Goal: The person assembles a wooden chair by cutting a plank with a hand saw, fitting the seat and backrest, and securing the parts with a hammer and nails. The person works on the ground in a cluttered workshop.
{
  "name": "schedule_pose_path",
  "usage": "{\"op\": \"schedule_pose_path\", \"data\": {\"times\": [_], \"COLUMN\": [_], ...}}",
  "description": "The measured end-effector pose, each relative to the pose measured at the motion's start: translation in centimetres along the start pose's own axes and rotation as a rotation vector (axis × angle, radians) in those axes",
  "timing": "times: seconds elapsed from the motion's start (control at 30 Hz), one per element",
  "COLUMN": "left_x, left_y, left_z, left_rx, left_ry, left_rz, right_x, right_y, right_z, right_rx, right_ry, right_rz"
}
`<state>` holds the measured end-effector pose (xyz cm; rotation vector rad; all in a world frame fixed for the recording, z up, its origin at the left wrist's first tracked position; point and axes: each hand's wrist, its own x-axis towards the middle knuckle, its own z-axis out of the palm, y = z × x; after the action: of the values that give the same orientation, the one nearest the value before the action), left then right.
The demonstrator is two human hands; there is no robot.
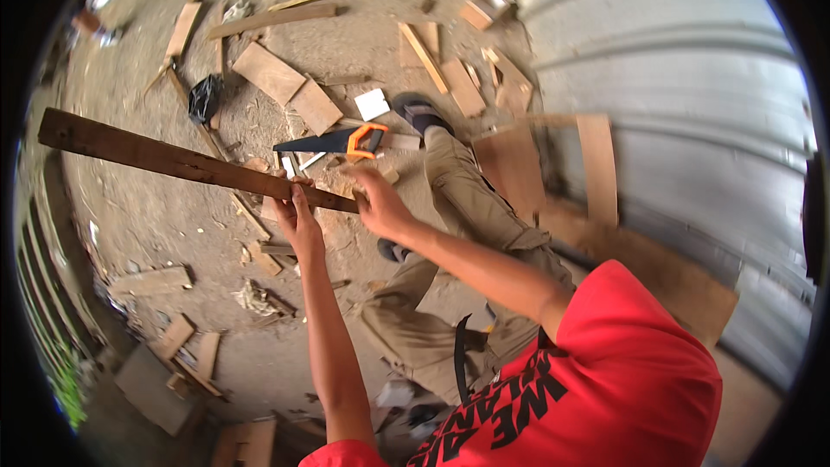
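Observation:
A long, dark wooden plank (164, 157) is held up across the left half of the view, its wide end toward the far left. My left hand (298, 220) grips it from below near its narrow end, fingers closed around the edge. At that narrow end my right hand (379, 201) is closed on the tip of the plank. Just beyond my hands, a hand saw (324, 140) with a dark blade and an orange and black handle lies among wood offcuts on the ground.
Brown boards (270, 73) and a black plastic bag (205, 98) lie on the dirt ground ahead. A white block (372, 104) sits beyond the saw. Along the right runs a corrugated metal wall (657, 52), with a wooden frame (596, 169) before it. Slatted railing (47, 268) edges the left.

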<state>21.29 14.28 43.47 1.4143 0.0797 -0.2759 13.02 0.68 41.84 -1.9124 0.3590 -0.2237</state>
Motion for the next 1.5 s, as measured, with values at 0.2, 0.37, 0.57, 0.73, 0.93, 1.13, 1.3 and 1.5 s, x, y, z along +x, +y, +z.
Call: {"op": "schedule_pose_path", "data": {"times": [0.2,0.37,0.57,0.73,0.93,1.13,1.3,1.5], "left_x": [-7.6,-12.7,-18.2,-20.0,-21.2,-23.7,-26.7,-29.5], "left_y": [4.2,2.9,1.0,-3.1,-5.7,-6.6,-6.3,-3.8], "left_z": [0.9,3.1,4.3,3.2,3.4,2.8,2.6,2.3], "left_rx": [0.132,0.265,0.474,0.592,0.779,0.829,0.884,0.869], "left_ry": [-0.127,-0.234,-0.326,-0.365,-0.381,-0.405,-0.329,-0.174], "left_rz": [-0.05,-0.101,-0.221,-0.299,-0.339,-0.358,-0.405,-0.434], "right_x": [-4.8,-14.3,-24.5,-25.0,-21.9,-21.3,-24.5,-23.7], "right_y": [-7.0,-1.0,9.0,14.3,21.4,22.5,17.1,12.2], "right_z": [-10.7,-23.2,-41.6,-49.9,-51.4,-46.8,-42.1,-37.7], "right_rx": [-0.028,-0.112,-0.764,-1.022,-1.127,-0.931,-0.715,-0.549], "right_ry": [0.214,0.328,0.45,0.398,0.316,0.257,0.18,0.077], "right_rz": [0.13,0.472,0.666,0.839,0.913,1.032,0.623,0.446]}}
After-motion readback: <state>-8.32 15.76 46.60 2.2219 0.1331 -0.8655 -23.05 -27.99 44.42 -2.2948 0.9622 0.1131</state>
